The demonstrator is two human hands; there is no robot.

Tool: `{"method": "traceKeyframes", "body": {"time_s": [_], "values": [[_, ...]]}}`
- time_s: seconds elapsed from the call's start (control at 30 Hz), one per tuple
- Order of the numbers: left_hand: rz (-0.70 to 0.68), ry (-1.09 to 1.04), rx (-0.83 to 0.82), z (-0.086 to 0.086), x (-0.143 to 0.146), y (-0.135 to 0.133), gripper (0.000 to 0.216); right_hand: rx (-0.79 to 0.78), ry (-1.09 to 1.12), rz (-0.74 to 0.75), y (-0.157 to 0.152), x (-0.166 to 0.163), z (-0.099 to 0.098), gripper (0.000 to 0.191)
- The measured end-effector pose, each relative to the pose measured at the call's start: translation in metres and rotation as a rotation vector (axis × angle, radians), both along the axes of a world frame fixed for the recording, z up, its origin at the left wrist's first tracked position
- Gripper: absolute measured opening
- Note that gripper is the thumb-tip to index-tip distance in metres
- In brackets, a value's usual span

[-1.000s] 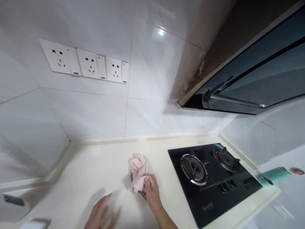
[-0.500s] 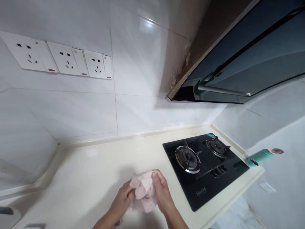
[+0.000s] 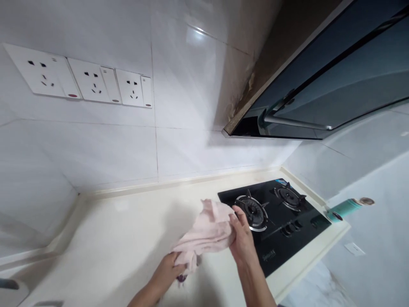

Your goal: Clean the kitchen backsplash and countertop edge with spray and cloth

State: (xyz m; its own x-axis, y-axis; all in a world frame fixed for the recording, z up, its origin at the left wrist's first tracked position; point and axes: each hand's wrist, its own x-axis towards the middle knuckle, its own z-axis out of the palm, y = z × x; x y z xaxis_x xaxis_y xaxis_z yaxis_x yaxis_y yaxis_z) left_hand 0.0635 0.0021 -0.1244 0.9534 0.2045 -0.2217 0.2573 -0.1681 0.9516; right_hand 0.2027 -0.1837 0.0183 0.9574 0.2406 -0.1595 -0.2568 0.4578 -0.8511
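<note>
A pale pink cloth (image 3: 207,230) is stretched at a slant above the cream countertop (image 3: 128,238). My left hand (image 3: 168,270) grips its lower left end, fingers closed, with a small dark purple bit showing just beneath. At the cloth's upper right, my right hand (image 3: 243,236) is closed on the edge, thumb on top. That hand is in front of the left side of the black gas stove (image 3: 271,238) and covers part of it.
Over the stove hangs a dark glass range hood (image 3: 319,94). A teal cylindrical container (image 3: 345,209) is at the counter's right end. Several white sockets (image 3: 96,83) are set in the tiled wall. A white object (image 3: 12,292) lies at the lower left corner.
The cloth was bunched between both hands and is now drawn out wider. My right hand has moved up and to the right; my left has shifted slightly right and down.
</note>
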Motion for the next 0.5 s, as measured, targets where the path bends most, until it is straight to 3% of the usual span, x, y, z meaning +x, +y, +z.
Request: {"method": "traceKeyframes", "body": {"time_s": [0.1,0.23,0.3,0.43,0.5], "values": [[0.048,0.015,-0.028,0.011,-0.011,0.025,0.046,-0.275,-0.088,-0.184,-0.039,0.024,-0.043,0.066],[0.038,0.018,-0.004,0.020,-0.019,0.040,0.056,-0.778,-0.315,-0.194,-0.082,0.015,-0.110,0.070],[0.098,0.010,0.020,0.022,-0.017,0.036,0.061,-0.912,-0.436,-0.112,-0.092,-0.004,-0.131,0.064],[0.191,-0.065,-0.076,0.039,-0.004,0.017,0.067,-0.874,-0.445,0.261,-0.084,-0.045,-0.136,0.046],[0.190,-0.116,-0.186,0.057,0.003,0.007,0.067,-0.830,-0.432,0.326,-0.071,-0.058,-0.127,0.043]]}}
